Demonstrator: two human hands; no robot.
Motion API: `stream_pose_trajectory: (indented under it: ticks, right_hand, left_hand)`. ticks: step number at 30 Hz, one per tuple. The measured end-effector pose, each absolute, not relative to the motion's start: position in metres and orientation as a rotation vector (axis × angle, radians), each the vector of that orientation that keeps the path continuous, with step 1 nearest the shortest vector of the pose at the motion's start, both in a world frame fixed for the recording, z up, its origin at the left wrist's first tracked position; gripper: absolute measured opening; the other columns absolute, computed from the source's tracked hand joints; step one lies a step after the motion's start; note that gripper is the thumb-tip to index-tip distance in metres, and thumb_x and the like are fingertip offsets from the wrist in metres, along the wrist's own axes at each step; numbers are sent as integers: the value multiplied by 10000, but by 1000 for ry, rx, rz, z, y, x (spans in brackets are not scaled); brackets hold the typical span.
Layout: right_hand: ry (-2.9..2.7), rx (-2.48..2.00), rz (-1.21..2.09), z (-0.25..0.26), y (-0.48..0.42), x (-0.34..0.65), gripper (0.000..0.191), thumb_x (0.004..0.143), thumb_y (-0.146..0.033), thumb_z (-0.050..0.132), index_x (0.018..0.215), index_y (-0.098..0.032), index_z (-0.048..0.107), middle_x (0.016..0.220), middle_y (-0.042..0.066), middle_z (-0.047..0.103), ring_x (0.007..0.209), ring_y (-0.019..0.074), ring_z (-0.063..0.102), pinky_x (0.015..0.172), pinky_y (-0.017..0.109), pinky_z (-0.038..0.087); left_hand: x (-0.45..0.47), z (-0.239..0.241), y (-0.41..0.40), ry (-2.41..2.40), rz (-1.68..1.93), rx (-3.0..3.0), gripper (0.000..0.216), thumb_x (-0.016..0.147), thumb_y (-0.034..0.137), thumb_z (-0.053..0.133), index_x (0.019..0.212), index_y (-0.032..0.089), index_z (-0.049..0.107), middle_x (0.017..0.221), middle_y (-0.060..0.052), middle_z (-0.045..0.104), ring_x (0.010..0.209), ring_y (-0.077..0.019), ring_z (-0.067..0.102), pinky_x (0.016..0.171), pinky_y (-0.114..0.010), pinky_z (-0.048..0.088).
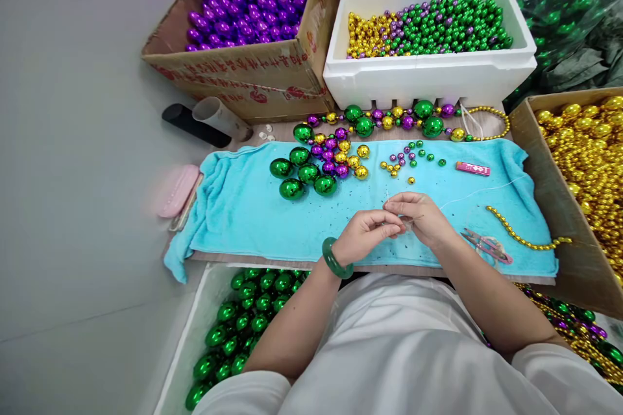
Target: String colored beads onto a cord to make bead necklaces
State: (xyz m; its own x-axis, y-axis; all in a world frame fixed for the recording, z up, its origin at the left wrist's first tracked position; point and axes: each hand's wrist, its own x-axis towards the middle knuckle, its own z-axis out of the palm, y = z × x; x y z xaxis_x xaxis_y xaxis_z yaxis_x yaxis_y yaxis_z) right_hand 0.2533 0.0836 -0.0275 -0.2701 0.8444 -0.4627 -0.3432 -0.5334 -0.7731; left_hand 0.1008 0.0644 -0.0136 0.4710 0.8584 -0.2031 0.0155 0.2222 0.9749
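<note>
My left hand (372,232), with a green bangle (337,259) at its wrist, meets my right hand (417,213) over a blue towel (243,207). Fingers of both hands are closed in a pinch around a thin white thread (474,192), which runs off to the right across the towel. A short end rises above the right fingertips; whether a needle is on it I cannot tell. Ahead lie small loose beads (400,158) in gold, purple and green. Larger green beads (308,174), purple beads (328,154) and gold beads (361,172) are grouped farther left.
A finished-looking bead strand (407,122) lies along the white foam box (428,74) of small beads. Scissors (489,246), a gold bead chain (520,237) and a pink lighter-like item (472,168) rest at right. Cardboard boxes (243,87) border the table; green beads (263,301) fill a bin below.
</note>
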Motion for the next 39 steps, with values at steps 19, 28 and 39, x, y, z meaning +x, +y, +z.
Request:
stream_pose_trajectory:
  ticks: [19, 28, 39]
  right_hand:
    - [-708, -965, 1802, 7, 81, 259, 93, 597, -167, 651, 521, -156, 598, 736, 49, 623, 744, 163, 572, 474, 220, 442]
    - [-700, -982, 1800, 8, 80, 257, 105, 585, -181, 658, 502, -157, 599, 747, 49, 629, 689, 143, 564, 485, 220, 449]
    - [-704, -944, 1799, 4, 81, 257, 107, 605, -176, 659, 516, -159, 601, 714, 39, 593, 677, 143, 557, 475, 223, 455]
  left_hand:
    - [98, -16, 65, 1227, 1043, 1100, 161, 753, 300, 684, 829, 160, 709, 833, -38, 667, 740, -146, 657, 654, -278, 585]
    - [94, -23, 65, 1248, 1059, 1353, 168, 798, 306, 637, 860, 175, 723, 830, -44, 654, 727, -129, 632, 654, -262, 580]
    - [92, -24, 63, 1334, 1102, 1731, 137, 839, 238, 597, 886, 199, 719, 841, -45, 693, 818, -149, 638, 767, -285, 527]
